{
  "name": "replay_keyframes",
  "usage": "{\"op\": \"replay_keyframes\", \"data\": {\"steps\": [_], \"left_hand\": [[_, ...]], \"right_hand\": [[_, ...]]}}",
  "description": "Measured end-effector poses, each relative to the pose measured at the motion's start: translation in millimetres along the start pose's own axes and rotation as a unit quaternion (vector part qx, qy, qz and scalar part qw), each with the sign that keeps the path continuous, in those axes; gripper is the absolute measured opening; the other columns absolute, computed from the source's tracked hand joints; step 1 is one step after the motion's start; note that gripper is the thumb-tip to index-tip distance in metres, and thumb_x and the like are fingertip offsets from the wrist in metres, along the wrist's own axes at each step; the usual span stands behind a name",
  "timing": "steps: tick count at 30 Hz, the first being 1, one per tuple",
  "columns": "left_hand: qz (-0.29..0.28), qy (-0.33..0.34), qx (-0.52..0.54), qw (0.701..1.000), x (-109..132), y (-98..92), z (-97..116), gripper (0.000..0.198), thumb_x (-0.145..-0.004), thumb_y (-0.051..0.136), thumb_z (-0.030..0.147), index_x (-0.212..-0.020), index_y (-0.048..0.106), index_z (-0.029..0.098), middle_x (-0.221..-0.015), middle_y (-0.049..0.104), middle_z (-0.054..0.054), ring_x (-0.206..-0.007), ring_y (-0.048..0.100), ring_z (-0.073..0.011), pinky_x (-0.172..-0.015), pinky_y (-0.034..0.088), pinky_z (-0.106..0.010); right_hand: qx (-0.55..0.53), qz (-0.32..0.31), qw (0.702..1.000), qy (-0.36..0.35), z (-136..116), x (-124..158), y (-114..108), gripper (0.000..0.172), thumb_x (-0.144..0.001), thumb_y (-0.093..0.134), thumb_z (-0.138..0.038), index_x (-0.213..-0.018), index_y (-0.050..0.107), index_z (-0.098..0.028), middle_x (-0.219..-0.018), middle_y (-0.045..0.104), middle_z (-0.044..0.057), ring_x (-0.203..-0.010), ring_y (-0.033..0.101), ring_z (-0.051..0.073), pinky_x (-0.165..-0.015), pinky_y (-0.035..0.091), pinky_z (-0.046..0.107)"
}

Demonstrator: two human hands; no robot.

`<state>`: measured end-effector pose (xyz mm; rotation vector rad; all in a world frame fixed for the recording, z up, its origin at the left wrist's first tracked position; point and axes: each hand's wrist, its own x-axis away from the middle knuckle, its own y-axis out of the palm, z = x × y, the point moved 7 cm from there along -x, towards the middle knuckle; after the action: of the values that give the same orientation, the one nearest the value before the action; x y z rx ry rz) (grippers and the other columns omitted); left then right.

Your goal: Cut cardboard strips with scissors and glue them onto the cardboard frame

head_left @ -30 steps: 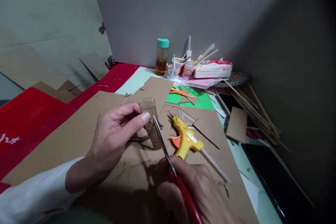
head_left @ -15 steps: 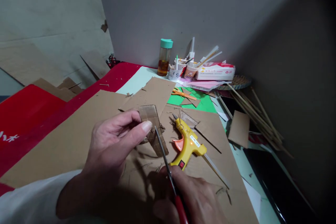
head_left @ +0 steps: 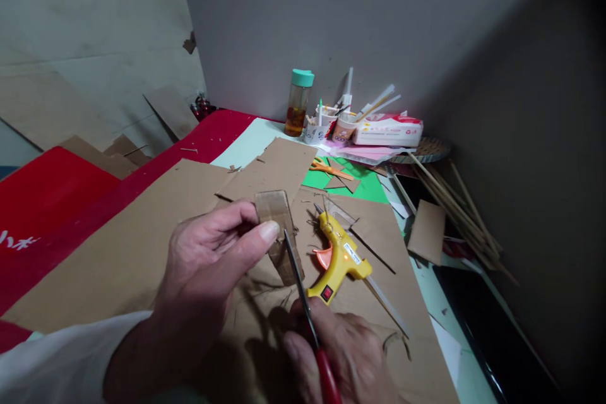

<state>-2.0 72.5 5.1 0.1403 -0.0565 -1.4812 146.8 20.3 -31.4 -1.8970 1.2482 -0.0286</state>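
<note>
My left hand [head_left: 208, 259] pinches a small strip of cardboard [head_left: 273, 206] between thumb and fingers, holding it up over the table. In my right hand [head_left: 343, 347] are red-handled scissors [head_left: 326, 372], their blades pointing up and away. The blade tip lies against the strip's right side, close to my left thumb; whether it is cutting into the cardboard I cannot tell. Just beyond my right hand rests a yellow hot glue gun [head_left: 337, 252], a glue stick [head_left: 391, 312] sticking out of its back. Beneath everything is a large cardboard sheet [head_left: 142, 233].
Orange scissors [head_left: 331, 168] lie on a green sheet [head_left: 369, 180]. Along the wall stand a teal-lidded bottle [head_left: 298, 104], paper cups [head_left: 316, 132] with sticks, and a tissue box [head_left: 388, 130]. To the right are wooden sticks [head_left: 466, 214] and a black flat device [head_left: 487, 334].
The cardboard strip and both hands shift only slightly, the strip a little to the right. My grip on the strip and the scissors stays the same.
</note>
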Motion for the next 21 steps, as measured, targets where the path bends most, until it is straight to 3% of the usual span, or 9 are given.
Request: {"op": "replay_keyframes", "data": {"steps": [5,10,13,18,21], "left_hand": [[-0.026,0.007,0.084,0.996,1,4.8,1,0.015,-0.085,0.074,0.027,-0.07,0.07,0.023,-0.066,0.057,0.003,-0.062,0.052,-0.0122,-0.056,0.046,-0.021],[-0.035,0.031,0.079,0.996,1,4.1,4,0.012,-0.087,0.072,0.026,-0.075,0.073,0.025,-0.073,0.065,0.002,-0.069,0.058,-0.0146,-0.061,0.05,-0.022],[-0.01,0.051,0.035,0.998,3,0.5,8,0.012,-0.086,0.073,0.028,-0.074,0.074,0.027,-0.074,0.067,0.001,-0.072,0.06,-0.017,-0.065,0.051,-0.026],[0.064,0.166,-0.128,0.976,9,-4.4,25,0.015,-0.083,0.071,0.024,-0.069,0.071,0.029,-0.072,0.067,0.003,-0.066,0.059,-0.0164,-0.065,0.049,-0.028],[0.108,0.205,-0.193,0.953,12,-6.8,30,0.014,-0.082,0.071,0.023,-0.07,0.071,0.031,-0.074,0.068,0.004,-0.068,0.061,-0.0165,-0.068,0.048,-0.029]], "right_hand": [[-0.009,0.025,0.999,-0.018,-3,0,-4,0.01,-0.099,0.048,-0.021,-0.09,0.052,-0.021,-0.06,0.05,-0.006,-0.043,0.046,0.01,-0.045,0.036,0.022],[-0.024,-0.039,0.998,0.036,-1,-3,-5,0.016,-0.093,0.056,-0.032,-0.084,0.046,-0.024,-0.061,0.038,-0.009,-0.046,0.036,0.009,-0.046,0.03,0.023],[-0.044,-0.035,0.997,0.051,1,-5,-8,0.025,-0.093,0.058,-0.039,-0.079,0.043,-0.024,-0.061,0.036,-0.009,-0.046,0.033,0.009,-0.044,0.026,0.024],[-0.097,-0.034,0.992,0.071,6,-3,-8,0.058,-0.094,0.035,-0.078,-0.077,0.046,-0.024,-0.057,0.039,-0.007,-0.043,0.033,0.01,-0.041,0.023,0.026],[-0.103,-0.04,0.991,0.077,5,-3,-9,0.056,-0.094,0.037,-0.076,-0.075,0.043,-0.024,-0.056,0.038,-0.007,-0.042,0.03,0.009,-0.041,0.022,0.025]]}}
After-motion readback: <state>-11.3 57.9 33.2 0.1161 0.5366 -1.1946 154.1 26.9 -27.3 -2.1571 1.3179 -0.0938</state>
